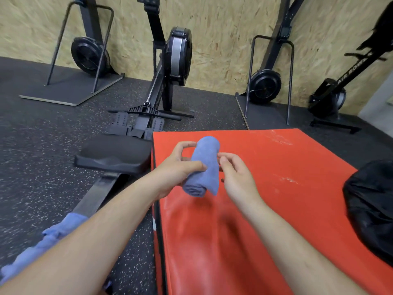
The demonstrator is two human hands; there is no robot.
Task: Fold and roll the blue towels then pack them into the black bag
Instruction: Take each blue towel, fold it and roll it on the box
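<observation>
A rolled blue towel (pixel 203 165) is held up above the red mat (pixel 265 199). My left hand (pixel 176 169) grips the roll from its left side, thumb across the front and fingers behind it. My right hand (pixel 236 175) hovers just to the right of the roll with fingers loosely curled, its fingertips near or touching the towel's edge; I cannot tell which. The black bag (pixel 370 207) lies on the mat at the right edge. More blue towels (pixel 42 245) lie crumpled at the lower left, partly hidden by my left forearm.
A rowing machine with a black seat (pixel 114 155) and rail runs along the mat's left side. Other rowers (pixel 178 56) stand upright against the chipboard wall at the back. The floor is speckled black rubber.
</observation>
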